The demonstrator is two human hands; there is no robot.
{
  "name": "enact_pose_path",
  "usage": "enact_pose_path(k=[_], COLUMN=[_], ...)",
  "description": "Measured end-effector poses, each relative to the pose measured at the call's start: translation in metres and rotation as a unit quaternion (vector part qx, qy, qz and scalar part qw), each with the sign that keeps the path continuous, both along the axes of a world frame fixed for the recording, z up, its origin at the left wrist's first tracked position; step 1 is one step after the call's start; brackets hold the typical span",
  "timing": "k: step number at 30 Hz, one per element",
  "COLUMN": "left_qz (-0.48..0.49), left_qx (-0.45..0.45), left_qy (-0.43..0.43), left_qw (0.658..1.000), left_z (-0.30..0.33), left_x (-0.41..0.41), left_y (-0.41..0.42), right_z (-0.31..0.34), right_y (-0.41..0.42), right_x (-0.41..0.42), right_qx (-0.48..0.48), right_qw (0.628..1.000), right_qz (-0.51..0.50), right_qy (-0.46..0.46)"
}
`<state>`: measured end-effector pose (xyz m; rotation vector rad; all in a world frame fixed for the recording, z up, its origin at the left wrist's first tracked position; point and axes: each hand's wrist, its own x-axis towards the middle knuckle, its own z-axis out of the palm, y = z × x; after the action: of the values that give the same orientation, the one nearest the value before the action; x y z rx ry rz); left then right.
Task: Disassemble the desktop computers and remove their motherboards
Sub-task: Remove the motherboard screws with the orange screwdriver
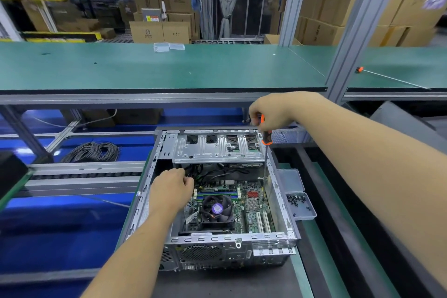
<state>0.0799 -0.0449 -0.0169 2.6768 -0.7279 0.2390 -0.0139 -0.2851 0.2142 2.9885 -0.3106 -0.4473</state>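
An open desktop computer case (217, 239) lies on the bench below me, its green motherboard (251, 213) exposed with a black CPU fan (217, 208) in the middle and a silver drive cage (217, 150) at the far end. My right hand (273, 111) grips the orange-and-black handle of a long screwdriver (266, 147), held upright with its shaft reaching down to the board's right side. My left hand (173, 187) is inside the case at the left, fingers curled at the black cables (217, 173) near the memory slots; what they hold is hidden.
A clear plastic box (298, 197) with several dark screws sits right of the case. A green shelf (145, 68) spans above, with a second screwdriver (391, 77) on its right part. Coiled cable (93, 151) lies at left. A person stands among cardboard boxes (159, 29) far behind.
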Motion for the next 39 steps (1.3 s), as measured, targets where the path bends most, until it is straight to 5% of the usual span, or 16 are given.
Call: enact_pose_path(k=[14, 22, 25, 32, 39], left_qz=[-0.025, -0.218, -0.199, 0.009, 0.017], left_qx=[0.009, 0.191, 0.163, -0.073, -0.052], left_qy=[-0.013, -0.054, -0.029, 0.029, 0.028], left_qw=[1.000, 0.956, 0.966, 0.997, 0.998], left_z=[0.001, 0.000, -0.003, 0.003, -0.001], left_x=[-0.002, -0.017, -0.021, -0.014, -0.010], left_y=[-0.001, -0.018, -0.022, -0.011, -0.013], right_z=[-0.004, 0.005, 0.003, -0.016, -0.013], right_y=[-0.008, -0.012, -0.010, -0.007, -0.011], right_x=[0.003, 0.003, 0.002, 0.001, 0.002], right_qx=[0.095, 0.140, 0.117, 0.051, 0.073], right_qw=[0.992, 0.984, 0.988, 0.996, 0.994], right_qz=[-0.001, -0.013, -0.007, 0.011, -0.001], right_qy=[-0.078, -0.108, -0.095, -0.074, -0.085])
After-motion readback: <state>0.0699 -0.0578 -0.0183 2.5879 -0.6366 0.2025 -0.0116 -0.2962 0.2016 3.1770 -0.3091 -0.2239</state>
